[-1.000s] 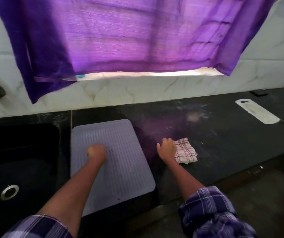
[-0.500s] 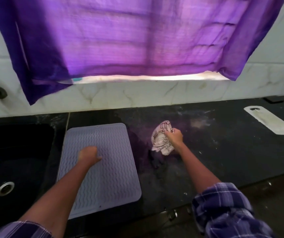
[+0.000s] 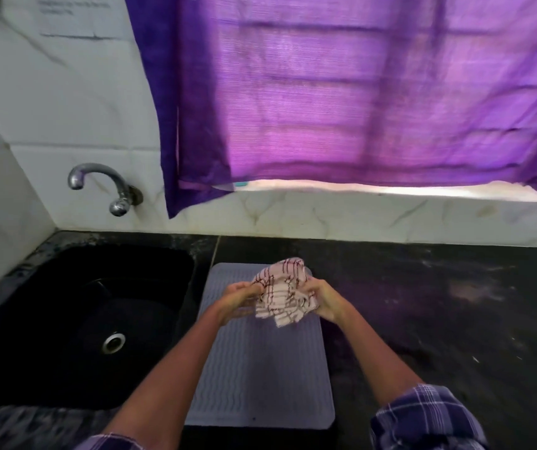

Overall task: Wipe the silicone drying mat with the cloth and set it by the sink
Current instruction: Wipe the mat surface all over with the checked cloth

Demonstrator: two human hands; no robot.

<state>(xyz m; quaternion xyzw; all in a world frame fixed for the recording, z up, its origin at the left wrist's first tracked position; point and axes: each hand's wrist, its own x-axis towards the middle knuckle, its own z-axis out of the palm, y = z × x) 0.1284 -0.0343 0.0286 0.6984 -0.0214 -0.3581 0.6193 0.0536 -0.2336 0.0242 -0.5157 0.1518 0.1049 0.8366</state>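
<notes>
Both hands hold the checked cloth bunched above the mat's far end; left hand and right hand each keep a closed grip on it; the grey silicone mat lies flat on the dark desk, just right of the sink.

One silicone drying mat; one checked cloth; two hands, a left hand and a right hand; one sink with one drain; one tap; one purple curtain; one black tabletop.
</notes>
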